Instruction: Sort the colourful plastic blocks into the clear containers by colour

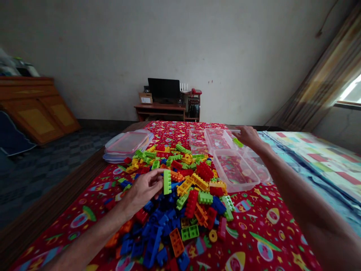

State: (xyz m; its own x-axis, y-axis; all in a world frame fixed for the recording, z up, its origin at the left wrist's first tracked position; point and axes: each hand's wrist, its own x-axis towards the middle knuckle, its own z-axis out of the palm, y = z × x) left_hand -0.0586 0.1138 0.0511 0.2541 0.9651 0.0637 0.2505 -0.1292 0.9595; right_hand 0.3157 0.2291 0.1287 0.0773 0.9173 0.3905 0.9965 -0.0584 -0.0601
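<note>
- On the red patterned cloth (pixel 265 222) lies a wide pile of plastic bricks (pixel 187 186), blue, green, yellow, orange and red, many of them touching or overlapping
- Above the left part of this pile is the left hand (pixel 142 188); its fingers are closed on a light green brick (pixel 167 182), which is held upright, with its studs turned to the right
- Farther away, to the right, the right hand (pixel 248 136) is at the far side of the clear plastic boxes (pixel 235 184)
- Just below the right hand shows a small green piece (pixel 237 142); I cannot tell if the right fingers grip it or are open
- The clear boxes stand close together, beside the right edge of the pile
- To the left of the pile, near its far end, is a stack of flat plastic lids (pixel 128 143)
- Near the wall (pixel 239 67) stands a black monitor (pixel 164 90)
</note>
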